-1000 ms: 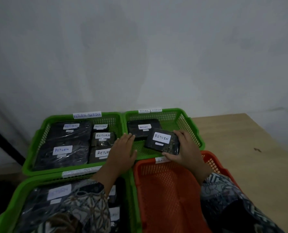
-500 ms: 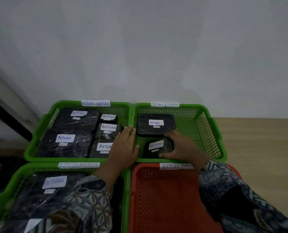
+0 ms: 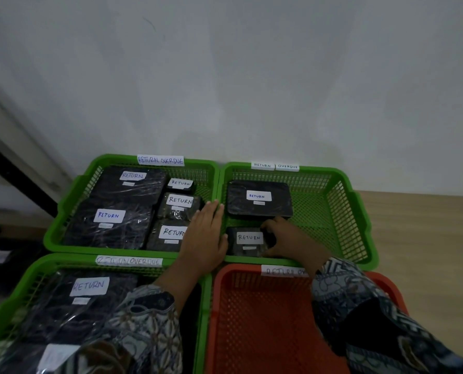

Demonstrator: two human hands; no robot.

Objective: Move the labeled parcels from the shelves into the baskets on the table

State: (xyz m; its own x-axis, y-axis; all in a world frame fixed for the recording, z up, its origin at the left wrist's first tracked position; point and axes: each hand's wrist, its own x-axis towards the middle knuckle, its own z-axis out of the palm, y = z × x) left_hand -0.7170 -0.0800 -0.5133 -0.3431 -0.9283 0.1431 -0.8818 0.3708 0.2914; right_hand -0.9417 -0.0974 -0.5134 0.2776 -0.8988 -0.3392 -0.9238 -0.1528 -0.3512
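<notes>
Parcel (image 3: 248, 240), labelled RETURN, lies flat in the front left corner of the far right green basket (image 3: 341, 209). Right grip (image 3: 292, 240) is closed on its right edge, fingers curled round it, wrist crossing the basket's near rim. Left grip (image 3: 206, 234) lies flat and wide, fingers straight, on the rim just left of the parcel, holding nothing. A bigger parcel (image 3: 258, 199) sits just behind. Red basket (image 3: 252, 319) stands nearer, on the tabletop (image 3: 419, 238).
</notes>
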